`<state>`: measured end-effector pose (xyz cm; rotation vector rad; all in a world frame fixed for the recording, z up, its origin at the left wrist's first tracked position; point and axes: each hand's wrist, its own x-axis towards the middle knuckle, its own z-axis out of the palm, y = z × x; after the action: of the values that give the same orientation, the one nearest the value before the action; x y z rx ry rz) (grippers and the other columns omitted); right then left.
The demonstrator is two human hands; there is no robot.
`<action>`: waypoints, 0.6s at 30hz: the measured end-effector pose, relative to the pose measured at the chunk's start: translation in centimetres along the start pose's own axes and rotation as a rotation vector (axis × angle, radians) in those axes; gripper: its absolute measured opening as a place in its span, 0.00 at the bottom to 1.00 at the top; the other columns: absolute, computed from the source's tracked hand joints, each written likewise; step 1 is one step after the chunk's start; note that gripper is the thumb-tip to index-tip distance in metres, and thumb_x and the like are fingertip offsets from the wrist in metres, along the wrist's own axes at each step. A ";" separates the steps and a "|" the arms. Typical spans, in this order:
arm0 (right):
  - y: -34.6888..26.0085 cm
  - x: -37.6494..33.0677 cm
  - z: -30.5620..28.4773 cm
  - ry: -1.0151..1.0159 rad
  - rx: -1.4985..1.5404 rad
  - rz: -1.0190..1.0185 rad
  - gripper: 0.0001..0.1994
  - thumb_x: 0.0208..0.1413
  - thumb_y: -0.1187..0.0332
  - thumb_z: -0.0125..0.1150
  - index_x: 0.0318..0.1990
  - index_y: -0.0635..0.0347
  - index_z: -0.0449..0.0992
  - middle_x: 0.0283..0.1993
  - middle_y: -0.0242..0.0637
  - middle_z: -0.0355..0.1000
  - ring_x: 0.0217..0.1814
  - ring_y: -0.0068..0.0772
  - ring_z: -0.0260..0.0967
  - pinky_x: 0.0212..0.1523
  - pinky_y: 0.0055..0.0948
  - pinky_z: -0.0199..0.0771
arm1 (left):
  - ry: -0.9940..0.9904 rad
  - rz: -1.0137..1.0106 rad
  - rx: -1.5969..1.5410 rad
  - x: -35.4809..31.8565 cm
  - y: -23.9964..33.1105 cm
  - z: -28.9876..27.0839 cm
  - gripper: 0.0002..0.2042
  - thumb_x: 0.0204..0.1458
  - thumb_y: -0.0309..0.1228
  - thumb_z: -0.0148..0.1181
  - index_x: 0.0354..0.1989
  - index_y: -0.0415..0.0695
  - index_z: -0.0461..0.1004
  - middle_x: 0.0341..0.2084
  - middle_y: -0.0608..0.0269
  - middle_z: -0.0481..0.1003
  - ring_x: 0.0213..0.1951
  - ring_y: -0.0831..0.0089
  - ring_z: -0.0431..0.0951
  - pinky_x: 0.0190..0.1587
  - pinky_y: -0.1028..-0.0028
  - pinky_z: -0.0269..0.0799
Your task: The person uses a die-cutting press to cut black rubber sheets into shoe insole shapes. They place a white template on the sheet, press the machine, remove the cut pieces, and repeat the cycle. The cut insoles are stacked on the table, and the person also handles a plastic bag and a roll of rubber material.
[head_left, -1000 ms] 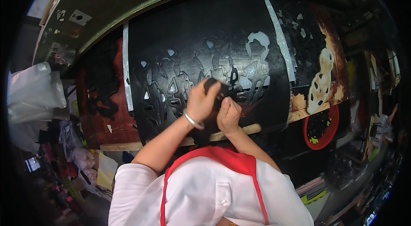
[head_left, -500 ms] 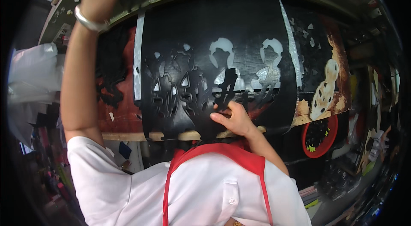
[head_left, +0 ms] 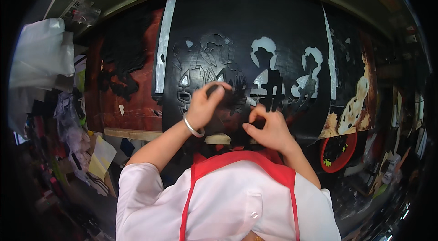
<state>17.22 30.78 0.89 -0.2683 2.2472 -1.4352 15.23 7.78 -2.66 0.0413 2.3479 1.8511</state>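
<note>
Under fingers (head_left: 261,112), glossy perforated sheet (head_left: 242,35)

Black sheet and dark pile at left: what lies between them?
The head view shows a pale strip beside the black sheet, then red board.

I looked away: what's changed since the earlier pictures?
The left hand came back from the upper left to the black sheet, near the right hand. A second large pale opening, absent at first, now shows. Either hand's hold is unclear. The red bowl and pale perforated piece stayed put.
</note>
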 end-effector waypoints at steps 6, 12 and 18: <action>-1.8 1.0 3.9 -0.024 0.164 -0.054 0.11 0.63 0.66 0.53 0.32 0.66 0.72 0.24 0.37 0.75 0.26 0.22 0.74 0.25 0.22 0.72 | -0.126 -0.383 -0.790 2.1 0.9 -0.9 0.13 0.62 0.35 0.52 0.46 0.37 0.74 0.35 0.62 0.78 0.36 0.77 0.78 0.41 0.76 0.74; 2.1 3.8 8.4 0.246 0.095 0.025 0.21 0.68 0.57 0.42 0.29 0.65 0.70 0.17 0.36 0.69 0.18 0.31 0.70 0.21 0.30 0.68 | -0.096 -0.103 -0.167 0.5 -0.7 1.2 0.09 0.61 0.31 0.53 0.40 0.39 0.77 0.26 0.70 0.75 0.30 0.85 0.70 0.34 0.80 0.69; 4.2 3.9 10.0 0.417 0.143 -0.159 0.16 0.65 0.66 0.45 0.25 0.65 0.67 0.19 0.48 0.66 0.22 0.54 0.67 0.23 0.45 0.64 | 0.092 -0.112 -0.124 0.8 1.2 3.2 0.08 0.59 0.31 0.55 0.39 0.40 0.76 0.24 0.65 0.76 0.25 0.80 0.74 0.30 0.77 0.71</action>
<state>18.92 23.01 -7.47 -0.1095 2.4715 -1.8711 14.73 11.20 -2.30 -0.1900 2.2370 1.9778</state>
